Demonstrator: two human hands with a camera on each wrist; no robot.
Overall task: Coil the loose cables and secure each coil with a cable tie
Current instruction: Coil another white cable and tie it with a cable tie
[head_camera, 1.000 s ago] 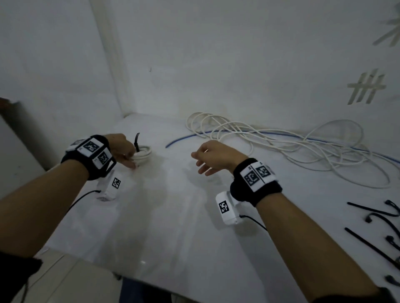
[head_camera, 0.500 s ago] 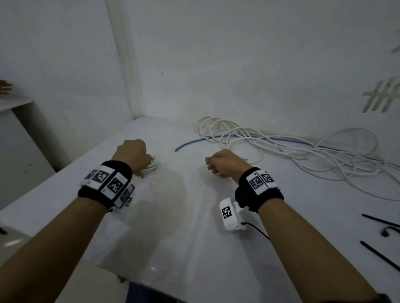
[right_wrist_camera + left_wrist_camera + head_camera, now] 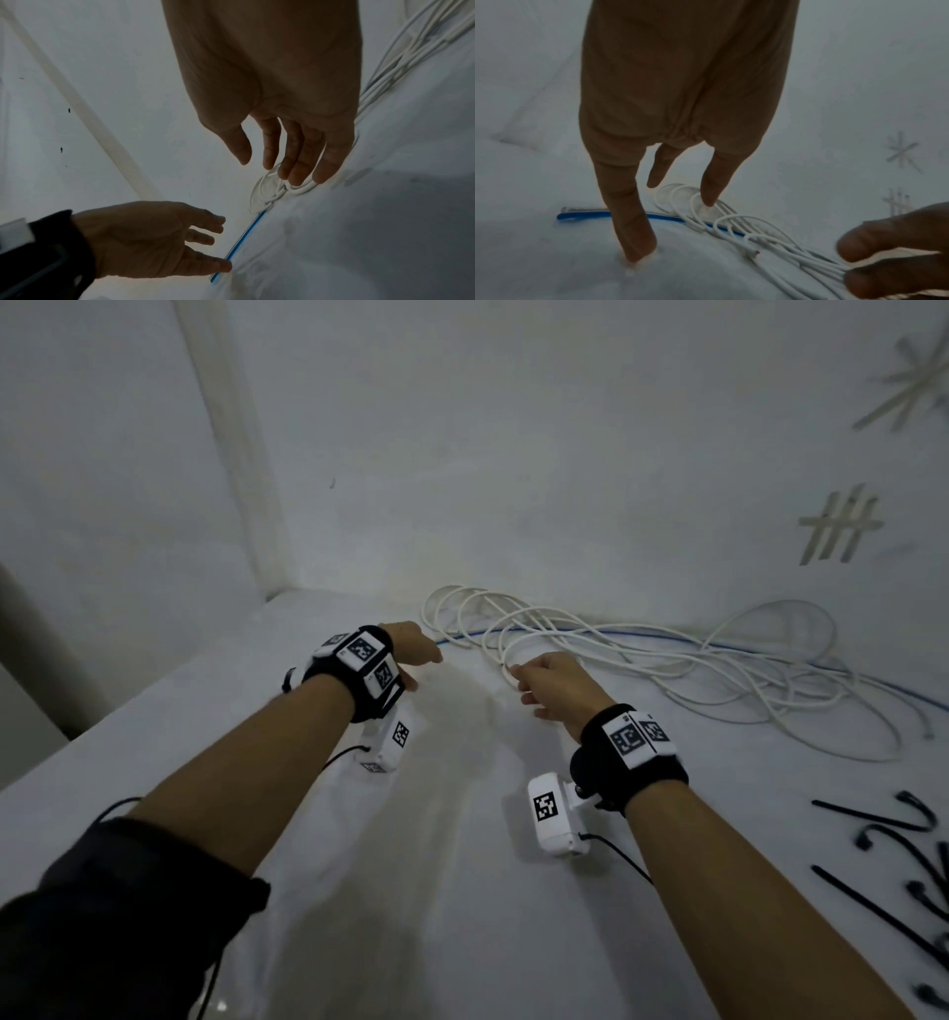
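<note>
A long loose white cable (image 3: 667, 670) lies tangled along the back wall, with a thin blue cable (image 3: 667, 636) running under it. My left hand (image 3: 426, 660) is open with straight fingers (image 3: 628, 233), and one fingertip touches the table by the blue cable's end (image 3: 585, 215). My right hand (image 3: 524, 680) is open over the white loops, its fingers (image 3: 303, 162) relaxed and the fingertips at the strands near a cut end (image 3: 754, 253). Black cable ties (image 3: 873, 824) lie on the table at the right.
The white table (image 3: 436, 865) sits in a corner, with walls close behind and to the left. A black tie tip (image 3: 287, 680) pokes out beside my left wrist; the forearm hides what it belongs to. The table's left edge drops away near my left elbow.
Both hands moved forward from the small tied coil to the loose cables at the back. The left hand let go of the coil and opened; the right uncurled.
</note>
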